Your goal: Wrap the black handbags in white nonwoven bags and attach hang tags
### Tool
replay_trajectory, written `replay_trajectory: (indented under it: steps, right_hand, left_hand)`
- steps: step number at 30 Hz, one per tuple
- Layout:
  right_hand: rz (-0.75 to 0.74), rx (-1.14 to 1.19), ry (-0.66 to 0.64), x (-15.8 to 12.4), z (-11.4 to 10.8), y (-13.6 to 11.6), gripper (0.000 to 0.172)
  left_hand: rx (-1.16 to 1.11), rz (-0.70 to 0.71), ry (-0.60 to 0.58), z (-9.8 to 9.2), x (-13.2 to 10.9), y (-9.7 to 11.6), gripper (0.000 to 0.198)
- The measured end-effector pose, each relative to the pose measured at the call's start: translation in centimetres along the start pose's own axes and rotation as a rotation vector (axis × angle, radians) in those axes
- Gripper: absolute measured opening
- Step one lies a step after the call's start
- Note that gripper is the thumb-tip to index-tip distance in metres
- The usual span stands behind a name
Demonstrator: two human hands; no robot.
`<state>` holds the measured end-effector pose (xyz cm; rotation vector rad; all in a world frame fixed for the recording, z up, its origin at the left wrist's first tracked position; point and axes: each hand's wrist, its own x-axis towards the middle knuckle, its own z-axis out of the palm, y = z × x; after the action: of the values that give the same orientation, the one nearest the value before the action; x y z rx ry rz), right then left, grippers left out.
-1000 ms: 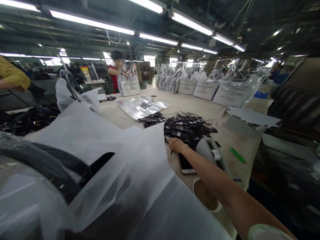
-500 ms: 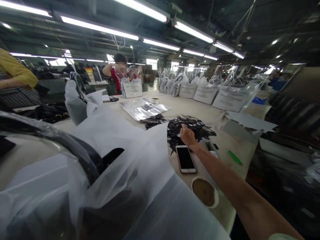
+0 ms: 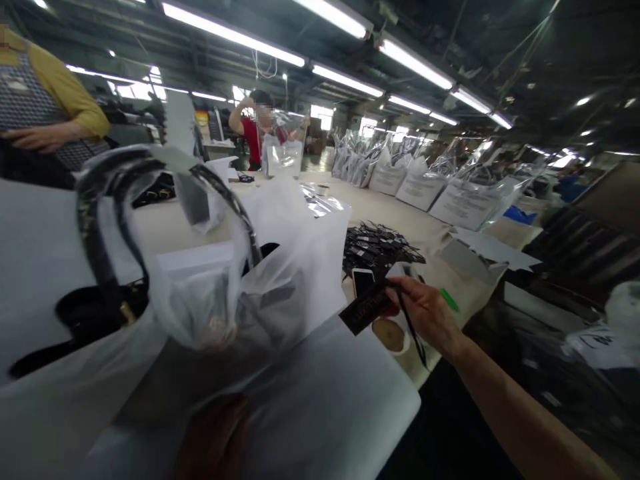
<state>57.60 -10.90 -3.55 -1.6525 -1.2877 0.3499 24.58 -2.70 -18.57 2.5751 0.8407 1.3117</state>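
- Right hand (image 3: 425, 313): thumb and forefinger pinch one end of a dark tag (image 3: 363, 312). The other fingers curl loosely beneath it.
- The tag sticks out of the pinch toward 9 o'clock. Its long axis runs roughly 8 to 2, with the printed face up.
- A thin black cord (image 3: 415, 337) hangs from the same grip and trails off toward 5 o'clock.
- The bag (image 3: 200, 373) lies at 8 to 9 o'clock from the tag's free end, near but not touching. It is wrapped in clear film and white paper.
- The bag's dark handle (image 3: 95, 220) arches up at 10 o'clock, well apart from the tag.
- Left hand (image 3: 215, 437): low, blurred, and up against the wrapped bag at 6 o'clock. I cannot tell whether its fingers grip or only rest.
- The right hand alone carries the tag. The left hand is the nearer one to the bag.
- The table (image 3: 430, 230) has a pale cloth top.
- A heap of black tags (image 3: 380, 241) sits at 12 o'clock from the right hand, with a phone (image 3: 362, 280) just below the heap.
- A cup (image 3: 390, 335) stands under the pinch, and a green pen (image 3: 449, 299) lies at 2 o'clock.
- A row of clear packed bags (image 3: 450, 197) lines the far edge.
- The room is a workshop under long strip lights (image 3: 230, 33).
- One worker in red (image 3: 253, 133) stands at the far end, and a yellow sleeve (image 3: 60, 87) shows at far left.
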Motion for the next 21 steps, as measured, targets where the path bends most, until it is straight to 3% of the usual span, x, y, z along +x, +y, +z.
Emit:
replay_trajectory:
  steps: [1,5,8,11,15,21]
  right_hand:
    - [0.005,0.019,-0.067,-1.1,1.2,-0.5,0.023]
    - [-0.132,-0.011,-0.282,-4.2,6.4,-2.0,0.025]
    - [-0.346,-0.121,-0.317,-5.6,9.9,-3.0,0.022]
    - [-0.497,-0.237,-0.32,-6.5,12.3,-4.0,0.022]
    - [-0.557,-0.323,-0.345,-7.1,14.0,-4.8,0.024]
    - [-0.56,-0.362,-0.361,-7.5,14.3,-5.0,0.026]
  left_hand:
    - [-0.046,0.044,0.019,-0.3,0.5,0.6,0.015]
    - [-0.318,-0.11,-0.036,-1.9,3.0,4.1,0.017]
    - [-0.498,-0.302,-0.08,-3.1,4.0,6.4,0.019]
    - [-0.657,-0.521,-0.099,-3.9,3.9,7.3,0.024]
    - [-0.806,-0.733,-0.157,-4.4,3.3,7.2,0.02]
    - [-1.023,-0.919,-0.188,-4.4,2.9,7.6,0.015]
